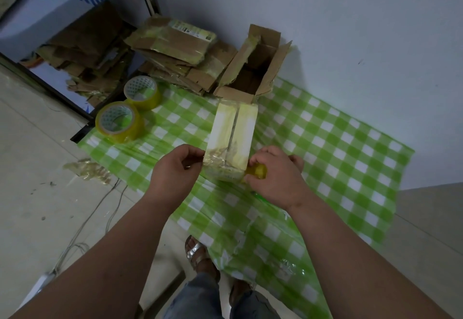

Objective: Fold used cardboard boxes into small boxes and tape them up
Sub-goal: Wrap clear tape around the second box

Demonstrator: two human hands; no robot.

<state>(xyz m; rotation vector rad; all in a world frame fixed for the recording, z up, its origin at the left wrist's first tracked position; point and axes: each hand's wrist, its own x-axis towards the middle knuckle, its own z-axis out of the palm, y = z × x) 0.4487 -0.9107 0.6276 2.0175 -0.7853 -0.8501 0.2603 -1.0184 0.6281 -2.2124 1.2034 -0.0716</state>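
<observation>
A pale wall (350,30) is seen at the far right, pale floor tiles (37,168) at the left, where thin cables (82,228) are strewn.

Surface: green-and-white checked cloth (325,143) spread on a pale tiled floor (37,168).
On cloth: two yellowish tape rolls (120,120), taped small box (231,140), open cardboard box (253,68).
Far edge: stack of flattened cardboard (180,55).
On floor: crumpled tape scrap (87,169).

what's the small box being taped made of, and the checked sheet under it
Small box: looks like brown corrugated cardboard, mostly covered by glossy yellowish tape; torn brown paper shows near the end the left hand pinches. Checked sheet: probably thin plastic film, judging by its sheen and crinkled, wrinkly folds, though coated cloth can't be excluded.
</observation>
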